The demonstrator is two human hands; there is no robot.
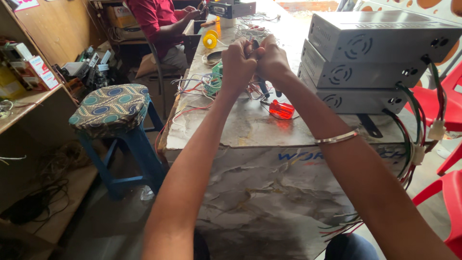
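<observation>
My left hand (pixel 237 61) and my right hand (pixel 270 61) are raised together over the workbench (pixel 231 130), fingers closed around something small with a dark tip between them; what it is stays hidden by the fingers. Thin coloured wires (pixel 202 86) trail from below my hands onto the bench. A blue-handled tool (pixel 263 89) and a red transparent screwdriver handle (pixel 281 110) lie just under my right hand. A metal bangle (pixel 337 138) sits on my right wrist.
Three grey metal boxes (pixel 365 62) are stacked at right, with wire harnesses (pixel 414 144) hanging off the bench edge. A padded blue stool (pixel 115 115) stands left. A person in a red shirt (pixel 159 24) works at the far end. Red plastic chairs (pixel 447 106) stand at right.
</observation>
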